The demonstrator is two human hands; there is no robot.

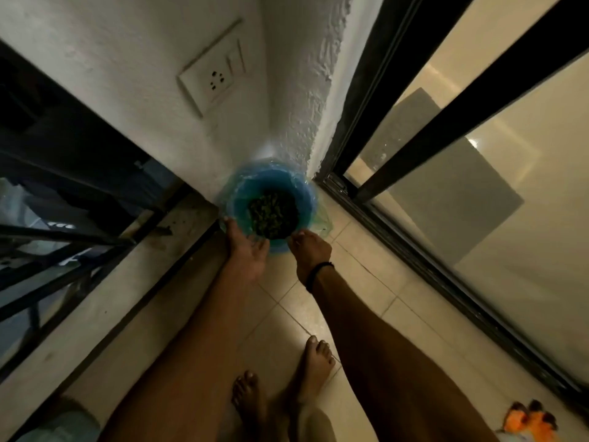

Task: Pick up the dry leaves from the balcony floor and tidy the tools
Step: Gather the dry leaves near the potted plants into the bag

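Note:
A blue bin (pixel 306 199) lined with a thin plastic bag stands in the corner where the white wall meets the sliding door frame. A pile of dark dry leaves (pixel 272 215) lies inside it. My left hand (pixel 245 250) reaches to the bin's near left rim, its fingers stretched along the edge of the bag. My right hand (pixel 310 250) is at the near right rim with its fingertips curled in, pinching the plastic liner. A black band circles my right wrist.
A black metal railing (pixel 63 237) and a low ledge run along the left. A glass sliding door with a dark frame (pixel 414 250) lines the right. My bare feet (pixel 287 384) stand on the tiled floor. An orange object (pixel 530 421) lies at the bottom right.

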